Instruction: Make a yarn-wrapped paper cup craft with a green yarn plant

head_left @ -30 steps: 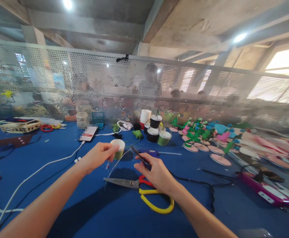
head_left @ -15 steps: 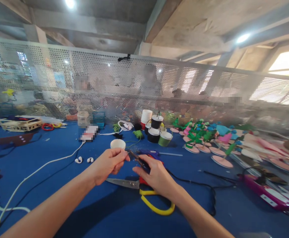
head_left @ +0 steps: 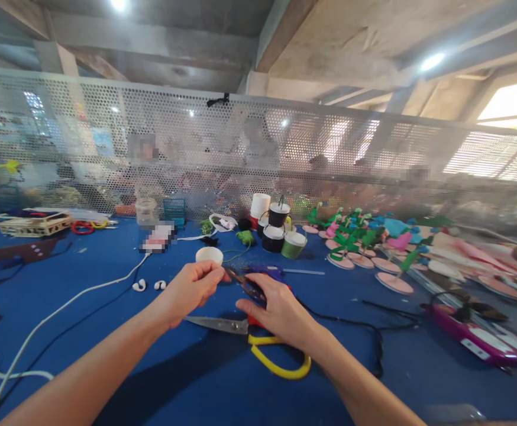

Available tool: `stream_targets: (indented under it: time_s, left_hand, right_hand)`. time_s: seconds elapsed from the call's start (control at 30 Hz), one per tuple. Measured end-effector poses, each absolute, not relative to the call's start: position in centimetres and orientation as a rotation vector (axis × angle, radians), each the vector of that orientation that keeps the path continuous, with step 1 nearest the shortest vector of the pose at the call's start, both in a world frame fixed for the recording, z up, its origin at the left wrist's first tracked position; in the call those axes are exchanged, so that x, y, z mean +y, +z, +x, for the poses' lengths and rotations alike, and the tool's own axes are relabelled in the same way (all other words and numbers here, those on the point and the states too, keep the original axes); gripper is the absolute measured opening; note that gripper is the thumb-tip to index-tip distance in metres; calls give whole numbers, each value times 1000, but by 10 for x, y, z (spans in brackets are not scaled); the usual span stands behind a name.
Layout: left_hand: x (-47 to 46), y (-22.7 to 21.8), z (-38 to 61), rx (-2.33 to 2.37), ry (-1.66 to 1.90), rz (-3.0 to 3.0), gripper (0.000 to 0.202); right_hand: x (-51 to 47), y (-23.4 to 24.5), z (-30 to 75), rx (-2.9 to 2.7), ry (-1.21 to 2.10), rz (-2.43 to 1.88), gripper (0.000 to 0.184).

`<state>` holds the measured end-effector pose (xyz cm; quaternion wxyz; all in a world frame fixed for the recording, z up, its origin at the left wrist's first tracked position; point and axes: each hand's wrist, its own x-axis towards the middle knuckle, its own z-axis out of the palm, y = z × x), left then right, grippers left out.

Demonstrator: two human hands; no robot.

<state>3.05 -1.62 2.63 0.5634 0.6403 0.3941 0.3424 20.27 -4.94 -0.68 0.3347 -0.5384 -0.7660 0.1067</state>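
We see the blue table [head_left: 187, 378] reach far back, up to a perforated metal screen [head_left: 214, 136]. Between our two forearms lies a wide part of its surface, crossed in front of the hands by large scissors [head_left: 227, 325], with the blade pointing left and the yellow handle loop near our right wrist. On the left, a white cable [head_left: 85, 291] bounds the space, and two white earbuds [head_left: 139, 286] lie between it and our left forearm. On the right, a black cord [head_left: 342, 323] runs towards a magenta tool [head_left: 475, 337]. Behind our hands, a blue tool [head_left: 267, 272] and the group of buckets, with a green bucket [head_left: 293, 247] at its right front, make the nearest limit.

The small cup [head_left: 209, 255] is just behind the fingers of our left hand [head_left: 196, 290]. Its round rim and white inside are visible; its lower part is hidden, so we cannot tell if it touches the table. Our left thumb and forefinger are pressed together, but what is between them we cannot tell. Our right hand [head_left: 285, 307] is wrapped around a dark hand tool [head_left: 253, 289], whose tip points to the left fingertips.
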Motion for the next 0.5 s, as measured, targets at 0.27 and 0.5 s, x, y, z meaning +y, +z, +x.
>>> stream_targets:
  time_s: [0.27,0.5]
  left_hand:
    - [-13,25,30,929,799,1631,24]
    - [-15,25,31,950,905,1897,23]
  right_hand:
    - [-51,-5,204,-2015,296,-1376,36]
    - [-55,0,201,-1989,435,-1369,30]
